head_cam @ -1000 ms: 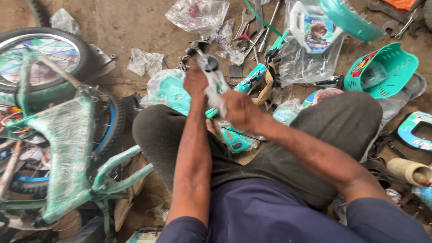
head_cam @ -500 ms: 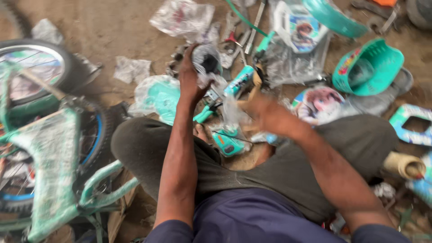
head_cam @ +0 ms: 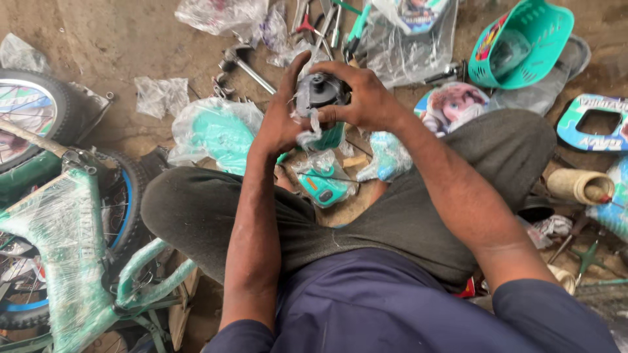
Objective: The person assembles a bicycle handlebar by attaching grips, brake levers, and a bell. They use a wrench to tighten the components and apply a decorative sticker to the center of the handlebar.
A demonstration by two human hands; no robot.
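Both hands up front over the lap, gripping one dark round plastic part [head_cam: 319, 91] with a knob on top, clear wrap hanging off it. Left hand [head_cam: 280, 117] cups it from the left side, thumb up; right hand [head_cam: 363, 98] closes over it from the right. Below, a teal part in a bag [head_cam: 324, 186] lies between the knees. Teal bike frame [head_cam: 65, 242] wrapped in film at left, wheel [head_cam: 29, 117] behind it. Teal basket [head_cam: 523, 42] upper right. Tools [head_cam: 314, 26] and plastic bags [head_cam: 222, 13] scattered on the dirt floor [head_cam: 118, 39].

Matt black plastic part [head_cam: 319, 91]; glossy clear wrap [head_cam: 62, 229]; glossy teal plastic basket [head_cam: 523, 46].
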